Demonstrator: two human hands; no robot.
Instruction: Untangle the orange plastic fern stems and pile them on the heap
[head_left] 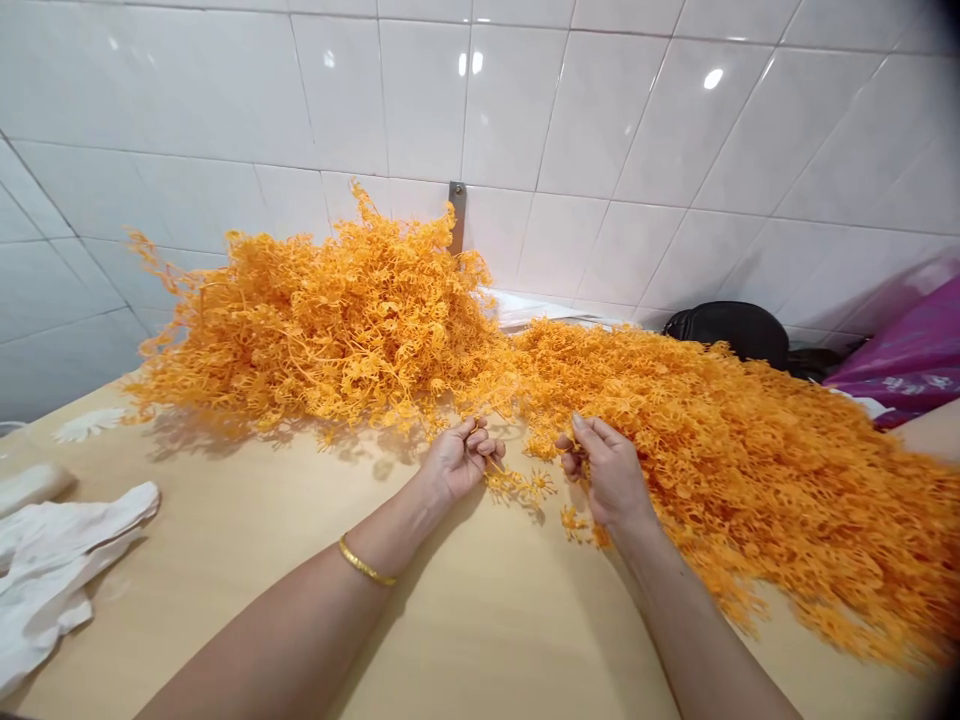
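Observation:
My left hand [463, 458] is closed around the thin stem of an orange artificial flower sprig [517, 484], whose small spiky heads hang out to the right above the table. Opposite it, my right hand [609, 472] is pinched, thumb against curled fingers; what lies between them is hidden. Just below those fingers shows another small orange piece [574, 522], and I cannot tell if it is held. Behind my left hand rises a tall heap of orange sprigs [322, 330]. A lower, longer pile of the same sprigs [780, 450] spreads beside my right hand.
White gloves or cloth [67, 560] lie at the left on the pale wooden table [247, 560], near a white flower-shaped piece [90, 424]. At the back right are a black rounded case [731, 330] and a purple bag [904, 345]. A tiled wall [420, 90] closes off the back.

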